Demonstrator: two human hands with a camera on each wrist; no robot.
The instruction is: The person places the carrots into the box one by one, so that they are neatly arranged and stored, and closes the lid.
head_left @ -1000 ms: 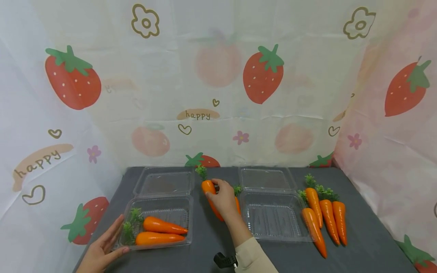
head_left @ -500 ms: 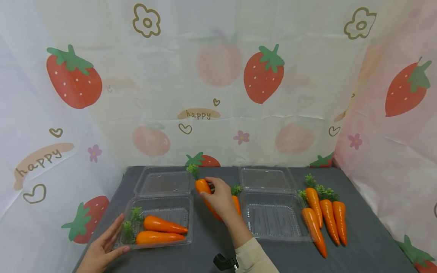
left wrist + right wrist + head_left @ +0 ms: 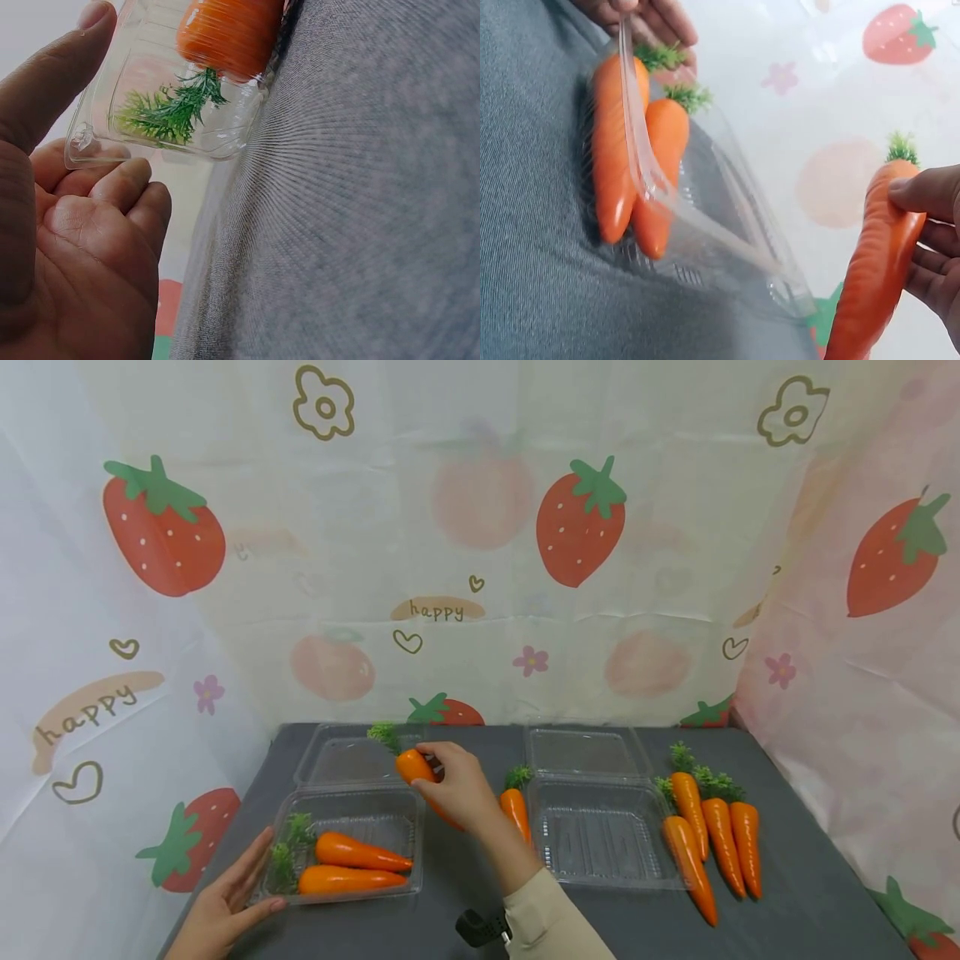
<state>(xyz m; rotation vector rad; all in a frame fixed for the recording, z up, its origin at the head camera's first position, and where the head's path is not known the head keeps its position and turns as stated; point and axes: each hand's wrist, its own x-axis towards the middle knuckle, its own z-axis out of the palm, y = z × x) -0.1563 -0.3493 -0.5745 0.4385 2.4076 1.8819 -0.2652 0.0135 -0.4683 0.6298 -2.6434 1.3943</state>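
Observation:
In the head view, my left hand (image 3: 228,897) rests at the near-left corner of a clear plastic box (image 3: 360,797), its thumb along the front and its fingers along the left side. Two orange carrots (image 3: 352,881) with green tops lie in that box. My right hand (image 3: 459,785) holds another carrot (image 3: 414,766) by its thick end, between thumb and fingers, above the table near the box's right rim; the tip points down and right. The right wrist view shows this held carrot (image 3: 877,255) apart from the box.
One carrot (image 3: 516,814) lies left of a second clear box (image 3: 611,881), whose lid (image 3: 581,752) is folded back. Several carrots (image 3: 723,843) are grouped right of that box, one against its corner. Printed cloth (image 3: 480,527) stands behind and at both sides of the grey table (image 3: 442,918).
My right hand has moved left with the carrot, toward the left box, uncovering more of the carrot lying behind it. The left hand stays at the box corner.

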